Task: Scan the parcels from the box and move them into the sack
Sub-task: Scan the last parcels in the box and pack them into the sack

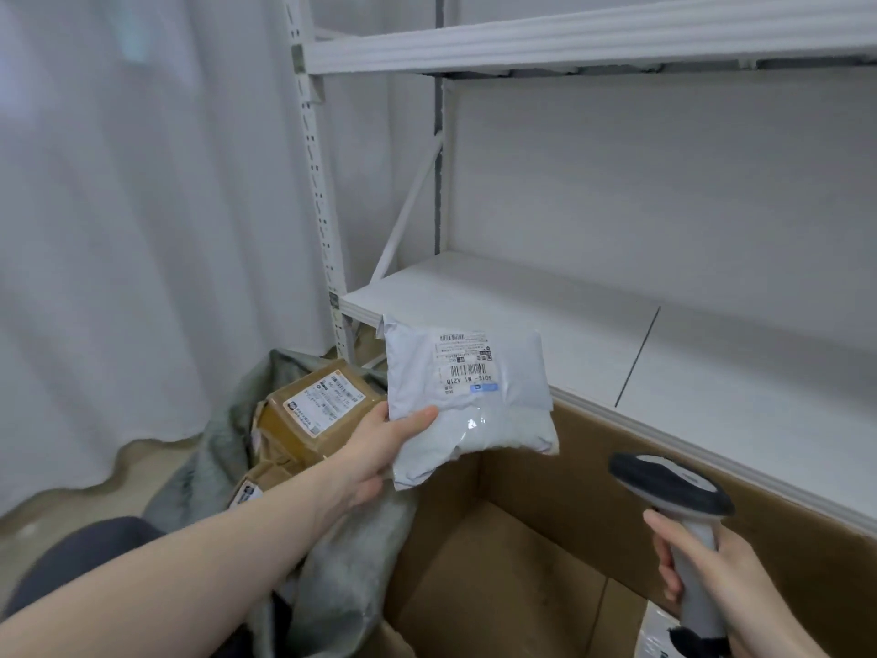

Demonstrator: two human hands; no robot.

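Fingers and thumb of the left hand pinched a grey parcel, label up, above the box. At four o'clock the right hand gripped the scanner. At nine o'clock the sack held brown parcels.

Single head-worn wide-angle view, no second camera to overlap. Looks forward and down from the person's head, angled toward the white metal shelving unit ahead. Close range: both forearms enter from the bottom edge, open brown cardboard box sits directly below, grey-green fabric sack lower left. White curtain fills the left side. Edges bend from lens distortion.
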